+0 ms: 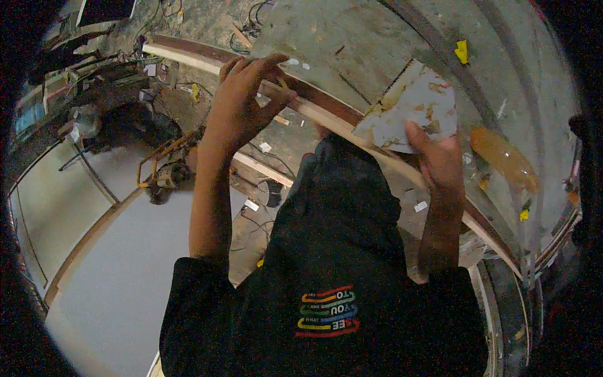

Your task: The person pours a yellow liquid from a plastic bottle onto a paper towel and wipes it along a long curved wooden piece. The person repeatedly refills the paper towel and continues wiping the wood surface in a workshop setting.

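Note:
A long wooden strip (330, 115), with a pale near edge and a reddish-brown upper face, runs slantwise in front of me. My left hand (251, 94) is over its left part, thumb and forefinger apart and curved; whether the fingers touch the wood is hard to tell. In my right hand (440, 160) is a whitish, roughly triangular plate (418, 103) smeared yellow-brown, with one dark, jagged-looking edge. My thumb lies on top of it, the other fingers mostly hidden beneath. The plate's left corner overlaps the strip.
Right of the plate lies an amber, shiny clear bag (505, 157). A large grey-green sheet (326, 44) stretches beyond the strip. Yellow scraps (462, 52) lie about. An orange-framed tool (166, 166) and a pale panel (125, 270) are at left, with cables on the floor.

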`<state>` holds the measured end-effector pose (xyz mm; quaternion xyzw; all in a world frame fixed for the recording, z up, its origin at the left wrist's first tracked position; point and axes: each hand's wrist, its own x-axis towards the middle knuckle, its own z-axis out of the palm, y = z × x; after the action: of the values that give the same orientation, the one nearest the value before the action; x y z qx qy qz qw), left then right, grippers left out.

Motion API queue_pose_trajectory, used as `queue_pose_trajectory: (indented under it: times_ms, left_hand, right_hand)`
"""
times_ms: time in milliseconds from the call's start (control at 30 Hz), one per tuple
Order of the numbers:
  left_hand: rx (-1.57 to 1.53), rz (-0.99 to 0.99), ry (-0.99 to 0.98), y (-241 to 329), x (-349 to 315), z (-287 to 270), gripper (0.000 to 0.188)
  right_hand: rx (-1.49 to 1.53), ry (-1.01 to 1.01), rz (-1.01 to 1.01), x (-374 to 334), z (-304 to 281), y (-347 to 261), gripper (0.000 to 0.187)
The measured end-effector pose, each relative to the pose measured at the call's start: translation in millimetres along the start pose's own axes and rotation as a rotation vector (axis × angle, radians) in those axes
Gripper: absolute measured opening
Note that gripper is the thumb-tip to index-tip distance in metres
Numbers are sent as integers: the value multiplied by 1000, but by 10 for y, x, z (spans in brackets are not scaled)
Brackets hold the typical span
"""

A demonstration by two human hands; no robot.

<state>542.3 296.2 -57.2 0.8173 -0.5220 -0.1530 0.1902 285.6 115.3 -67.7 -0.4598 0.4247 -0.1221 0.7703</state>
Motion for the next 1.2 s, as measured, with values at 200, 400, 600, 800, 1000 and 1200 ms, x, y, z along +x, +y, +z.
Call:
queue_pose_trajectory:
  times_ms: [200, 400, 600, 800, 1000, 1200]
  left_hand:
    - [199, 13, -74, 87, 22, 12, 57]
    - [224, 26, -107, 24, 21, -17, 65]
    - [119, -60, -19, 21, 24, -15, 89]
    - [33, -168, 36, 7, -40, -19, 114]
    - [42, -172, 185, -96, -122, 75, 127]
    - [108, -389, 369, -29, -351, 322, 134]
  right_hand:
    - [83, 24, 38, 2, -16, 48, 53]
    - [-91, 4, 28, 73, 140, -124, 45]
    - [-369, -238, -56, 558, 551, -140, 37]
    - [-375, -584, -390, 910, 866, 35, 21]
    - [-387, -638, -473, 1078, 1138, 157, 16]
    - [-387, -770, -479, 1327, 1268, 355, 18]
